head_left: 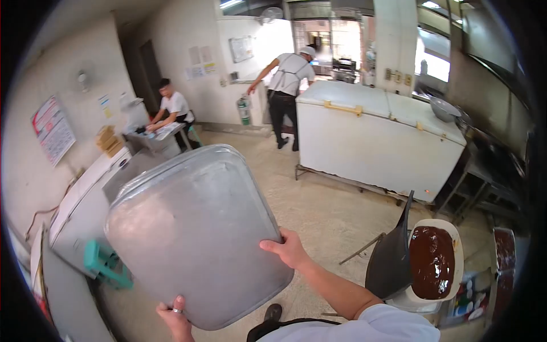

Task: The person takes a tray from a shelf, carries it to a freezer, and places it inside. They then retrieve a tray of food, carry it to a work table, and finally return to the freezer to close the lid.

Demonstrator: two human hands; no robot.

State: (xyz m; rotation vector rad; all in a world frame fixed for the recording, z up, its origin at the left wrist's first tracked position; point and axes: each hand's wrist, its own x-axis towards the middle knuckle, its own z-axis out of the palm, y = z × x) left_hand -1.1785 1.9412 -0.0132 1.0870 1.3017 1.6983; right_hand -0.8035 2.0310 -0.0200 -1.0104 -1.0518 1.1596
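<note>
A large grey metal tray (194, 239) with rounded corners is held up in front of my body, tilted, its flat face toward me. My left hand (175, 317) grips its lower left edge, thumb on the face and a ring on one finger. On the right edge, my right hand (286, 248) is closed with the thumb over the rim. The fingers behind the tray are hidden. To the right, a black chair (390, 259) stands beside a white tub (460, 256) of glossy dark brown stuff (432, 262).
A white chest freezer (376, 151) stands ahead, a metal bowl (444, 109) on top. One person (288, 77) bends beside it; another person (175, 107) sits at a small table (162, 132). A green stool (108, 265) is at left, near another white freezer (80, 211).
</note>
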